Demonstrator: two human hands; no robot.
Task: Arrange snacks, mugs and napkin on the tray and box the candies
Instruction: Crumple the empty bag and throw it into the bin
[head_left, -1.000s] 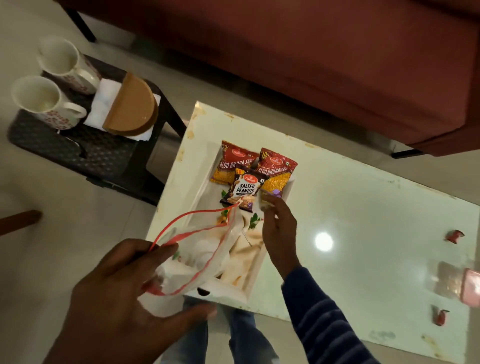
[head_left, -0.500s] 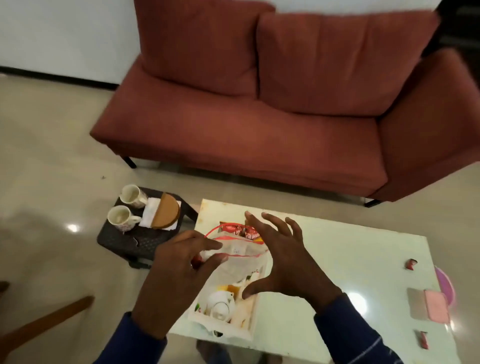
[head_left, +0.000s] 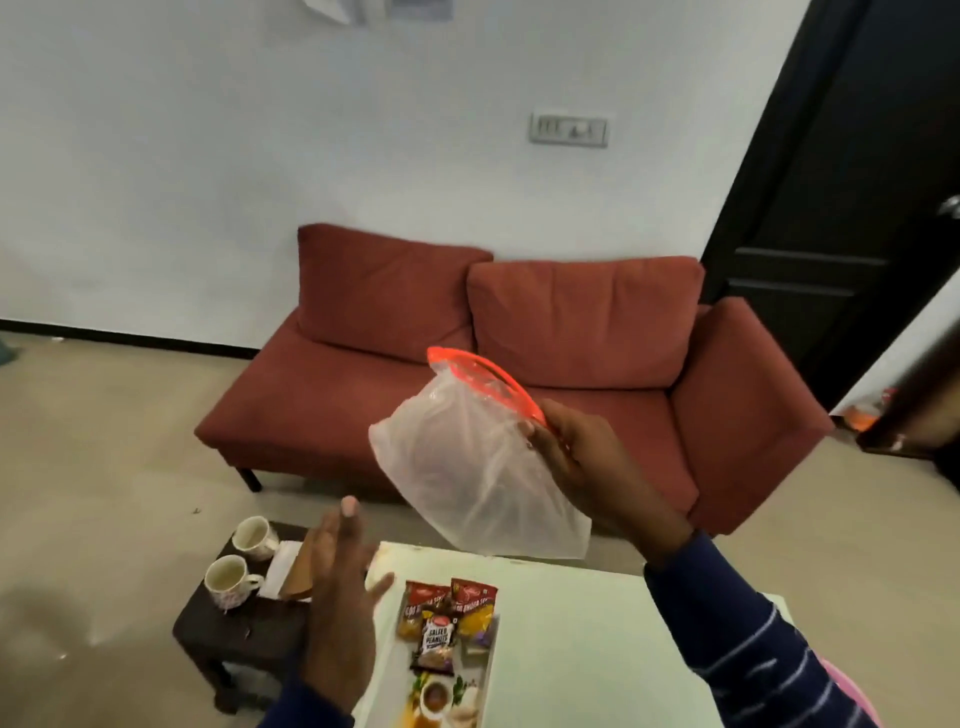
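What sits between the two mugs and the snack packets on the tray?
In the head view, the open left hand cuts across that stretch. Behind it, next to the mugs, lie a white napkin and a brown wooden piece.

Clear bag (head_left: 467, 467) with red-orange rim; rust-red sofa (head_left: 519, 395); navy sleeve (head_left: 753, 639), pale stripes; white floral-speckled mugs (head_left: 228, 579).

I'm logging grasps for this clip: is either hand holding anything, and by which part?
The right hand holds the clear plastic bag by its red zip-top edge. The left hand is open and holds nothing.
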